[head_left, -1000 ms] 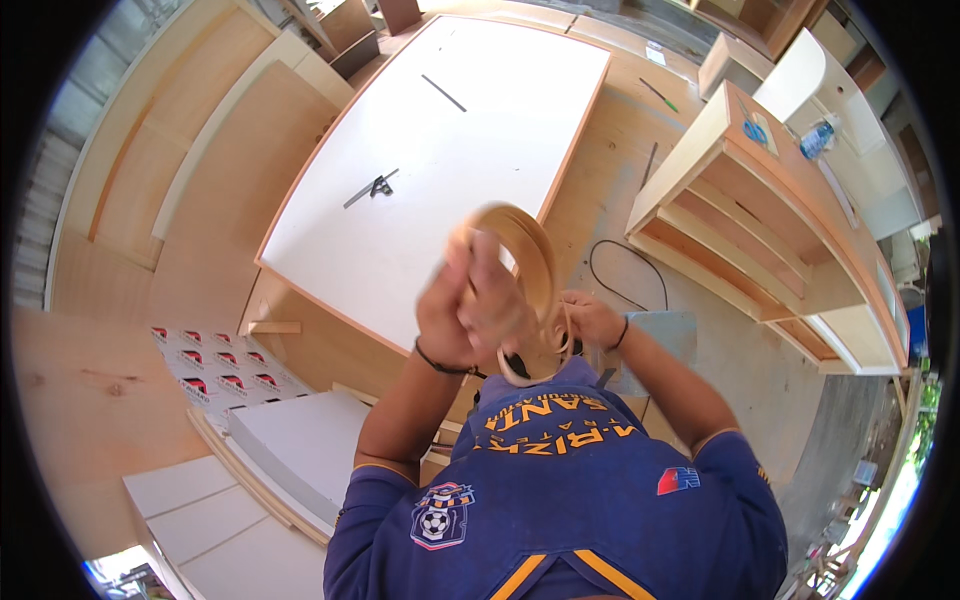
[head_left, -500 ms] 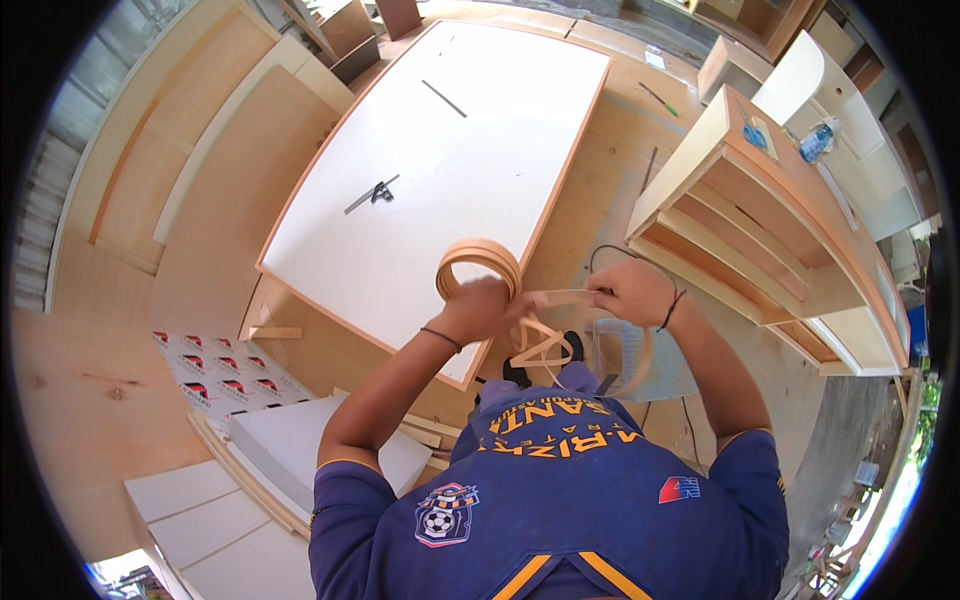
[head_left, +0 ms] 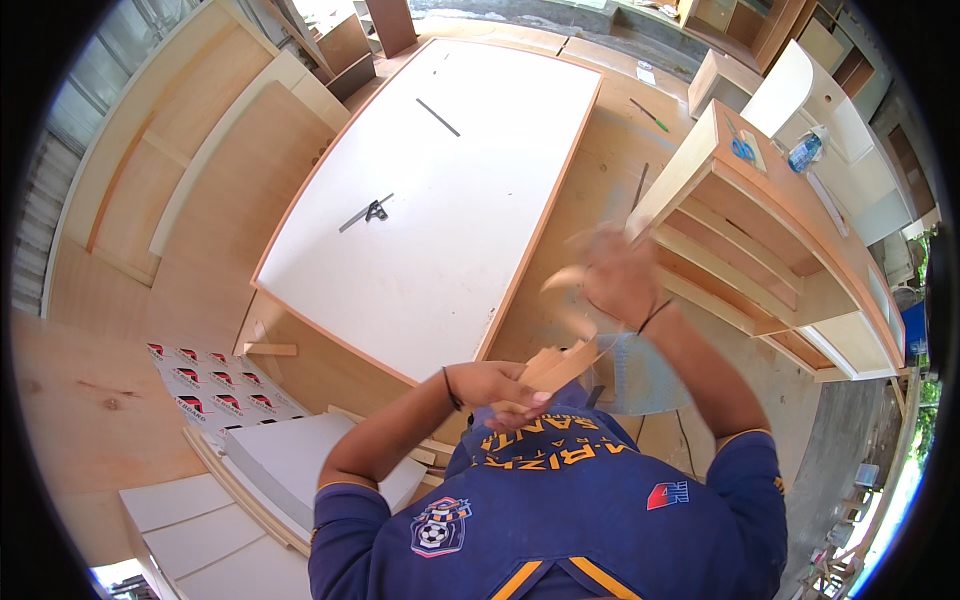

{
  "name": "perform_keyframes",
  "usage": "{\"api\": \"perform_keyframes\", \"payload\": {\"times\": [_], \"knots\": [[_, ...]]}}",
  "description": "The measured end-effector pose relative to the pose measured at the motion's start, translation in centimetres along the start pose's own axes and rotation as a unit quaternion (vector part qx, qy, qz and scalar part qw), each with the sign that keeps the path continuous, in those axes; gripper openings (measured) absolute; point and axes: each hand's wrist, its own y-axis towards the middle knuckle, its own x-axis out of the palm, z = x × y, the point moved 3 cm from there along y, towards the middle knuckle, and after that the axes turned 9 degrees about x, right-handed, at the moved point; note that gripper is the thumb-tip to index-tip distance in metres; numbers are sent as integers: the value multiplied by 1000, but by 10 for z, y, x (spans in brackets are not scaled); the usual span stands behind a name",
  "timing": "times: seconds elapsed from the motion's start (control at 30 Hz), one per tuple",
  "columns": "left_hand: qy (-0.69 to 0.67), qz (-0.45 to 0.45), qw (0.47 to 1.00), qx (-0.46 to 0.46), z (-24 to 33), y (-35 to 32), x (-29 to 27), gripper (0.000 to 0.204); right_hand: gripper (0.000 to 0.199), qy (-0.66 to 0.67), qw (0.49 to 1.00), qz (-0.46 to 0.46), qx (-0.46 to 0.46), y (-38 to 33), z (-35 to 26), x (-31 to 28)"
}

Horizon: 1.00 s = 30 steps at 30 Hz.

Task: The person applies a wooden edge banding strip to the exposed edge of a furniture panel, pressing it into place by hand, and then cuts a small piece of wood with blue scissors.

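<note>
The left hand (head_left: 490,385), just off the near right corner of the white panel (head_left: 450,240), is clamped on a gathered bunch of wood-coloured strip (head_left: 558,370). The right hand (head_left: 622,280) is well apart from it, to the right of the panel; blur hides its fingers, so I cannot tell whether it grips the curl of strip beside it. Handling this well likely means pinching the folds firmly but flat, letting the curl run without twist or kink, since thin strip could crease or split if tugged. Loose loops are best kept off the panel's corner and clear of the square (head_left: 376,211) lying on it.
</note>
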Motion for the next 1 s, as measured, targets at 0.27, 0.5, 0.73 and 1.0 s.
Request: {"api": "perform_keyframes", "payload": {"times": [0.27,0.5,0.73,1.0], "knots": [[-225,-91,833,497,84,-15,45,31,35,716,650,-253,-20,-39,-50,27],[-84,241,737,626,107,-36,10,31,29,932,155,-259,199,-58,-81,23],[144,426,680,578,98,-32,-24,33,30,680,704,-155,136,-56,-68,32],[-181,-2,881,437,86,-25,20,31,35,660,698,-117,254,-25,4,58]]}}
